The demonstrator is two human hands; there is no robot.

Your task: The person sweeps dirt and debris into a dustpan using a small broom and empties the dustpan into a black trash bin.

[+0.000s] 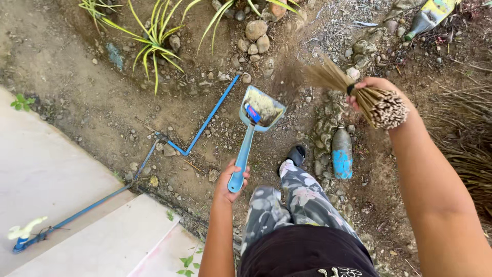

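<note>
The left hand [229, 180] grips a blue dustpan [256, 120] on the dirt while the right hand [370, 92] clutches a stick broom [359, 92].

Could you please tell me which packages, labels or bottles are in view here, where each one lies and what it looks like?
Bottle: lying on the dirt right of the shoe, dusty grey with a worn blue label band.
Second bottle: top right corner among stones, dark green with a yellow label.
Sticker: inside the light blue dustpan held by the left hand, blue with some red.
</note>
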